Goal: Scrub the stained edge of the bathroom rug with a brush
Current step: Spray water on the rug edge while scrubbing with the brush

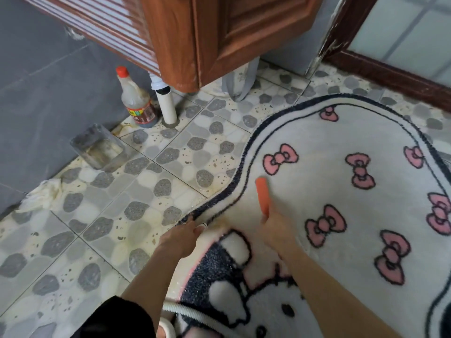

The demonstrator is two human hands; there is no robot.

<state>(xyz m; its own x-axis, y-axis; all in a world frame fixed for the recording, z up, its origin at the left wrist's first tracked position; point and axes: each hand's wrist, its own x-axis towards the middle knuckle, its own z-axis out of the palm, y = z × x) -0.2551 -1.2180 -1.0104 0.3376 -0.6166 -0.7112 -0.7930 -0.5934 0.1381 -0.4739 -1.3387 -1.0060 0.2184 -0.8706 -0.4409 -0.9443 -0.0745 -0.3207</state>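
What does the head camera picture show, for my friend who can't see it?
A person's right hand holds an orange brush over a white rug with pink bows, while the left hand holds the rug's dark edge. A red-capped bottle stands on the pebble-patterned floor nearby.

A home bathroom: pebble-patterned floor tiles (170,162), a white drainpipe (167,106) under a wooden cabinet (195,32) at eleven o'clock.

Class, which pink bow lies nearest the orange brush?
The bow just beyond the brush tip, by the dark border of the rug; others lie farther right.
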